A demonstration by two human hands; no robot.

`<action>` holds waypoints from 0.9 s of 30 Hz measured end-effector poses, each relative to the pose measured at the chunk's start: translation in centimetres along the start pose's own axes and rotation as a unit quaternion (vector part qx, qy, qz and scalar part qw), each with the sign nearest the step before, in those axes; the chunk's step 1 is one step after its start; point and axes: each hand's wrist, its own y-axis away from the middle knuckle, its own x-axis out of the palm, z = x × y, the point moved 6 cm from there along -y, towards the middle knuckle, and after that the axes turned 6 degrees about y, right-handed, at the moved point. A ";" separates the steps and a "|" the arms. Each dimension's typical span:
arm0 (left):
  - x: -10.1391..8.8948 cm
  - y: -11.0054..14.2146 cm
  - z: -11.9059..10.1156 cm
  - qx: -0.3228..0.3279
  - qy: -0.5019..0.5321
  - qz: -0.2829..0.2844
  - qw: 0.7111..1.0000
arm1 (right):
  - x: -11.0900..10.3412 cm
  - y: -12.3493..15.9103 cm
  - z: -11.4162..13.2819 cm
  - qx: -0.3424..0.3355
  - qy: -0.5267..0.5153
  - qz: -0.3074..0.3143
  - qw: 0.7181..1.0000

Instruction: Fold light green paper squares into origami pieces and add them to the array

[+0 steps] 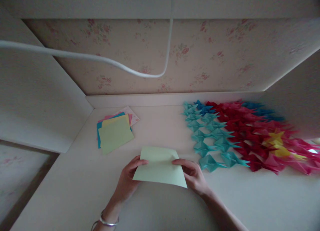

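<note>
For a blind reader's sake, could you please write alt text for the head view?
A person's left hand and right hand hold a green sheet over a white table; a paper stack lies at left, colorful folded paper figures at right.

No text, label, brand, number or sign could be read; the whitish, pink-marked paper sheet (pixel 134 117) under the fanned pile of coloured paper squares (pixel 116 135) perhaps bore lettering, too small to tell.

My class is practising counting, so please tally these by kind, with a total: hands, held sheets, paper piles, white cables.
Left hand and right hand: 2
Held sheet: 1
Paper pile: 1
White cable: 1
Total: 5
</note>
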 end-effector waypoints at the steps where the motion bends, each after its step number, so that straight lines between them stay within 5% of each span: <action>1: -0.1 0.0 0.2 -0.006 -0.002 -0.003 1.000 | 0.0 0.0 0.1 -0.003 0.005 0.001 1.000; 7: -0.5 0.0 1.1 -0.024 -0.010 -0.011 1.000 | -0.2 -0.3 0.6 -0.020 0.030 0.010 0.999; 13: 0.7 0.2 -0.3 -0.002 -0.006 0.035 0.999 | 0.1 -0.4 1.9 -0.037 0.057 0.017 0.998; 21: 1.1 1.4 1.4 -0.057 0.067 -0.029 0.996 | 0.8 -1.1 0.7 0.030 -0.076 -0.110 0.991; 27: 1.9 1.0 1.2 -0.071 -0.020 0.100 0.992 | 1.8 -1.5 0.2 0.029 -0.119 -0.186 0.975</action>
